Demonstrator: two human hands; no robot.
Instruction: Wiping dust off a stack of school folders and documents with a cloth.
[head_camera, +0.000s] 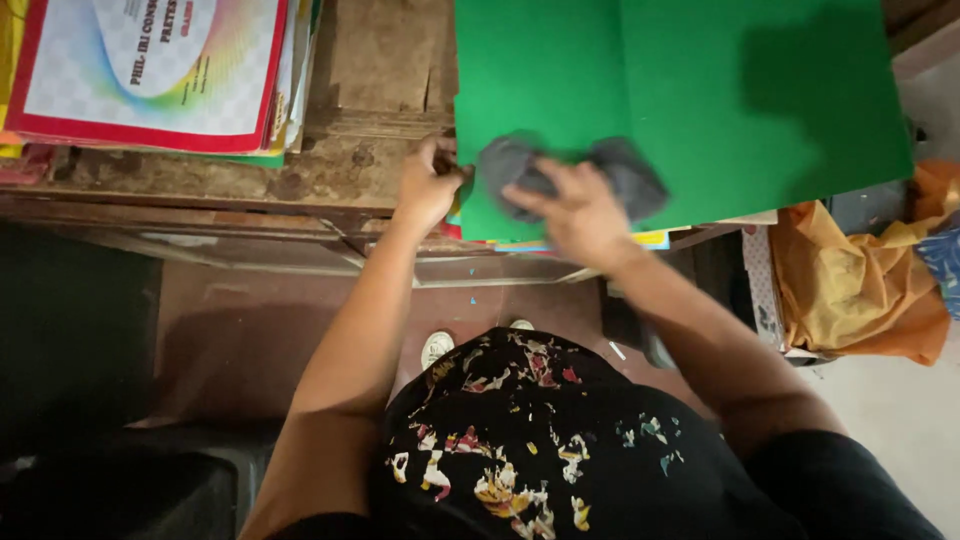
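Observation:
A large green sheet of card (700, 90) lies on top of a stack of coloured papers on a worn wooden table (330, 170). My right hand (575, 215) presses a crumpled grey cloth (625, 170) against the near part of the green sheet. My left hand (428, 185) is closed at the sheet's left near corner, pinching the edge of the stack. The cloth is blurred.
A pile of printed colourful sheets with a red border (150, 70) sits at the table's left. Crumpled orange paper or bag (860, 280) lies on the right. Below the table edge is a reddish floor (240, 330) with small paper scraps.

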